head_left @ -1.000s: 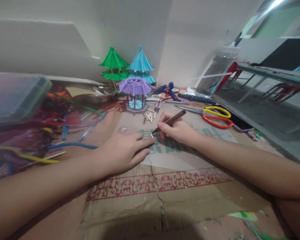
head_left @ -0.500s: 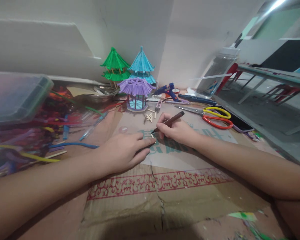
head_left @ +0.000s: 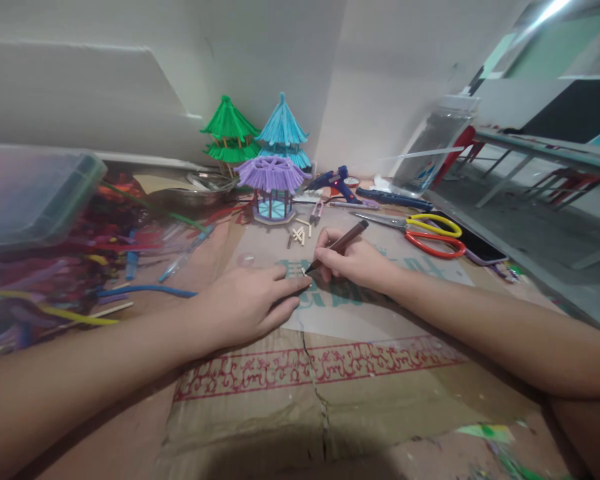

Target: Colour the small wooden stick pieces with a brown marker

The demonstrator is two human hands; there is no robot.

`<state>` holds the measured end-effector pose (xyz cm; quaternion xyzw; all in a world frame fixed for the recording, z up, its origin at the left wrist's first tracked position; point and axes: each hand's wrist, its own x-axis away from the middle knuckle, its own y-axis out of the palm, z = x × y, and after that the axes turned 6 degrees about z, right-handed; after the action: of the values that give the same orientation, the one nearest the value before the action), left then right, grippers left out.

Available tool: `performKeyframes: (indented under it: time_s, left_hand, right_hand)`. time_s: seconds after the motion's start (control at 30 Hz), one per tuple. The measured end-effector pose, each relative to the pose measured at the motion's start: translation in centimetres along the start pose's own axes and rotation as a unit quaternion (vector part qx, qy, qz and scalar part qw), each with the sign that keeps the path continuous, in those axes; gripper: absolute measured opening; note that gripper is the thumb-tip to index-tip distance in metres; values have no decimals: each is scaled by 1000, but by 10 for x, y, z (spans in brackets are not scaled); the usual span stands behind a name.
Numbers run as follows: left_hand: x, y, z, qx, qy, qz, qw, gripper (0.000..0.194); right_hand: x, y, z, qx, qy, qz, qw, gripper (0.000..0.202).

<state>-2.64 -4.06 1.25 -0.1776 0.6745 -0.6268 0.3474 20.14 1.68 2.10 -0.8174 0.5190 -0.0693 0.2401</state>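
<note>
My right hand (head_left: 347,260) is closed round a dark brown marker pen (head_left: 350,237), its tip down at a short pale wooden stick (head_left: 305,272). My left hand (head_left: 247,300) lies low over the sheet, index finger stretched out and pinning the near end of that stick. Beneath both is a translucent sheet (head_left: 260,250) over cardboard with green lettering. Several more cut stick pieces (head_left: 299,235) lie loose just beyond, one of them dark. Behind them stands a small purple pavilion model (head_left: 271,177) with a pale blue floor.
Scissors (head_left: 433,235), a phone (head_left: 473,237) and a blue glue gun (head_left: 337,181) lie at the back right. Green (head_left: 227,127) and blue (head_left: 283,127) pavilion models stand by the wall. Coloured pipe cleaners (head_left: 75,307) and a plastic box (head_left: 35,193) crowd the left.
The marker's tip has moved slightly down and right along the short stick, with my right hand shifting a little. My left hand stays put.
</note>
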Motion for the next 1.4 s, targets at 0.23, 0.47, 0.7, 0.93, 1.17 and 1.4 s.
performKeyframes:
  time_s: [0.23, 0.47, 0.7, 0.93, 1.17, 1.4]
  left_hand:
    - [0, 0, 0, 11, 0, 0, 1000, 44]
    - [0, 0, -1, 13, 5, 8, 1000, 44]
    - [0, 1, -1, 21, 1, 3, 1000, 43]
    - [0, 2, 3, 95, -112, 46, 988, 56]
    - [-16, 0, 5, 95, -160, 41, 982, 52]
    - [-20, 4, 6, 68, -161, 48, 983, 41]
  right_hand:
    - [0, 2, 1, 23, -18, 17, 999, 14]
    - [0, 2, 1, 21, -19, 12, 1000, 15]
    - [0, 1, 2, 19, -22, 13, 1000, 14]
    - [0, 1, 1, 23, -15, 13, 1000, 14]
    - [-1, 1, 3, 25, -26, 11, 999, 13]
    - [0, 1, 1, 18, -29, 9, 999, 12]
